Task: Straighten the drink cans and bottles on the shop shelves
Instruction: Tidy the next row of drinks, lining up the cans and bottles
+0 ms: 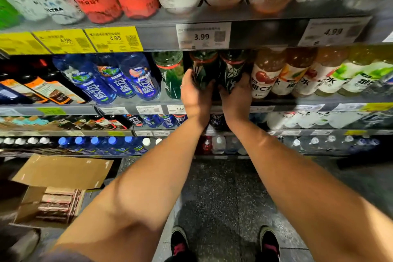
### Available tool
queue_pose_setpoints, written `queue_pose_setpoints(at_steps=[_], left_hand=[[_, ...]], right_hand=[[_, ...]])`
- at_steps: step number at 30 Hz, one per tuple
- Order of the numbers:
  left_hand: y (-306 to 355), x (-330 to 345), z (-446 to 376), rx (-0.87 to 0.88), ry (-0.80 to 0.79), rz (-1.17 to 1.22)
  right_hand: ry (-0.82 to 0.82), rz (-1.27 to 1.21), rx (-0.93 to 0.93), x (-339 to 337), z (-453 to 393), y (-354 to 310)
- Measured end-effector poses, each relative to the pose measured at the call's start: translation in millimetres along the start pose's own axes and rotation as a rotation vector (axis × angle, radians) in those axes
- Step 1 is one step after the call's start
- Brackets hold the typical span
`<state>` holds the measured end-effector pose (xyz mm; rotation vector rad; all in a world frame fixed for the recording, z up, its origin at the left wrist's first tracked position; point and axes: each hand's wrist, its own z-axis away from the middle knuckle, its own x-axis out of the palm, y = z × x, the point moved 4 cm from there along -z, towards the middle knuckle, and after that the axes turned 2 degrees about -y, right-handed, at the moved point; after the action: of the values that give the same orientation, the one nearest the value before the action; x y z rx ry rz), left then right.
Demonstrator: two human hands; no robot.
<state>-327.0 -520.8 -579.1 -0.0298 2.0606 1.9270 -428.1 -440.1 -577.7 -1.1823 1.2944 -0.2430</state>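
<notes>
Both hands are on the second shelf [127,107] down: left hand [196,93] is wrapped around one dark green bottle [204,68] and right hand [236,95] around its twin [232,70] right beside it, fingers curled round the lower bodies. Full plastic bottles like these probably feel heavy-ish and stiff but slick on the label (so low on the body looks like the sensible grip). They're dark with jagged white graphics and a red band near the neck.

Head camera looks forward and down, close to the shelves [161,34], edges perhaps distorted.
</notes>
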Motion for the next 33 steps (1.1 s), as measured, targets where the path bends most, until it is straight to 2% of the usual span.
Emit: queue_pose_setpoints(at_steps=[5,9,22,33], left_hand=[[-1,-5,5,0.054,0.087,-0.185],[-2,-10,11,0.077,0.096,-0.251],[-7,-7,16,-0.08,0.1,-0.015],[0,-6,15,0.041,-0.04,0.112]], right_hand=[[0.041,0.068,-0.068,-6,7,1],[0.016,0.102,-0.106,-9,15,2],[0.025,0.083,0.009,-16,20,-2],[0.114,0.002,0.029,-28,29,-6]])
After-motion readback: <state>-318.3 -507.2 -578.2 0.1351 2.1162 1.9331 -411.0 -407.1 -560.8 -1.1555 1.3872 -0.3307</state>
